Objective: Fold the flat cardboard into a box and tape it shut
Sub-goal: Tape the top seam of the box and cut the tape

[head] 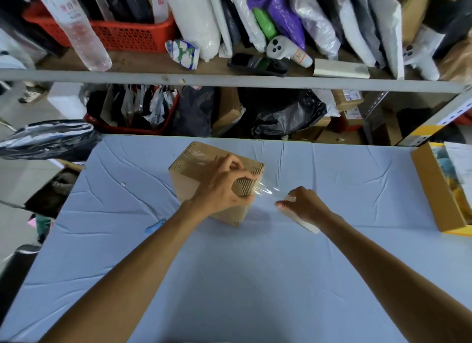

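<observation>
Clutching cardboard box (184, 180) at its corner, left grip (219, 187); right grip (306, 207) curled round tape roll (309, 226); controller (283, 49) labelled "A2"

The box (190, 187) is matt brown corrugated cardboard with ribbed cut edges. Glossy clear tape (267, 190) stretches off its right side. Matt, creased pale-blue cloth covers the table (255, 279). Far off sit a red plastic basket (122, 33) and a shiny black plastic bag (286, 113).
</observation>
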`<state>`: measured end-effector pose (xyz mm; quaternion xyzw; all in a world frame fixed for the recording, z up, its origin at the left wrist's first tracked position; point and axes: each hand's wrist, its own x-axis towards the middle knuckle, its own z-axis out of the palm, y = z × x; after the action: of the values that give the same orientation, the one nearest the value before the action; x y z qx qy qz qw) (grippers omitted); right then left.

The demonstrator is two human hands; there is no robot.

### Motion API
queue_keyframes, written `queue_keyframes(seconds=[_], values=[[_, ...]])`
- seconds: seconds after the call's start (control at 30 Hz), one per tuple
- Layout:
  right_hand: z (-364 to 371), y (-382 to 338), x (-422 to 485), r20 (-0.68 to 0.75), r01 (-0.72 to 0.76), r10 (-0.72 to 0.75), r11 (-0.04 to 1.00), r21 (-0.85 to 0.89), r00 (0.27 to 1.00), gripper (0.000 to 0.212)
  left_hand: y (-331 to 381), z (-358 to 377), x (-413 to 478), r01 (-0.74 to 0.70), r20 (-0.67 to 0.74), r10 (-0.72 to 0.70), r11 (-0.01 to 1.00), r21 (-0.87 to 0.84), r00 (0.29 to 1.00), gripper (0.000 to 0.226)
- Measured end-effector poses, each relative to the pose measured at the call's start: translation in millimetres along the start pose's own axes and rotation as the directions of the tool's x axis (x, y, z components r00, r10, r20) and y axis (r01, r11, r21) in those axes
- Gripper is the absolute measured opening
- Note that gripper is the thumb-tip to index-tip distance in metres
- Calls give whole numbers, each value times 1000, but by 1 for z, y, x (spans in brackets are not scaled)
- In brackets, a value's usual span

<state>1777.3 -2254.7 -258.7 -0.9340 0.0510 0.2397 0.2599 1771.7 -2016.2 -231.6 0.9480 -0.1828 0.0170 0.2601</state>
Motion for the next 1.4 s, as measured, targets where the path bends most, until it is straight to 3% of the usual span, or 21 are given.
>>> queue_keyframes(seconds=[0.07,0.17,0.27,0.37,0.47,0.53,0.63,0.87,1.07,1.4], values=[[-3,3,-4,38,51,-53,998,31,998,46,-3,-1,2,-20,12,20,1000,-1,1000,45],[-12,6,-14,141,168,-256,878,449,956,24,-9,-9,6,-42,16,42,999,-5,999,41],[-11,2,-22,227,133,-328,789,599,917,31,-23,-18,2,-57,2,57,998,-16,998,40],[8,-4,-20,273,85,-296,805,588,915,29,-32,-18,-10,-3,15,5,994,-107,1000,43],[23,-7,-14,231,31,-172,860,510,957,13,-31,-15,-13,22,35,-17,989,-143,999,44],[30,-6,-10,214,15,-129,885,466,968,16,-33,-18,-13,37,60,-27,983,-178,998,45],[28,-7,-11,177,54,-146,894,444,973,3,-36,-21,-10,38,87,-21,980,-194,996,47],[28,-5,-20,139,79,-180,840,537,974,6,-33,-17,-10,45,34,-39,978,-204,999,49],[33,-2,-21,-7,49,-61,734,677,998,10,-32,-17,-12,40,64,-31,990,-135,997,53],[31,-16,-22,165,-78,-25,803,591,986,3,-31,-16,-14,25,28,-23,996,-87,999,54]])
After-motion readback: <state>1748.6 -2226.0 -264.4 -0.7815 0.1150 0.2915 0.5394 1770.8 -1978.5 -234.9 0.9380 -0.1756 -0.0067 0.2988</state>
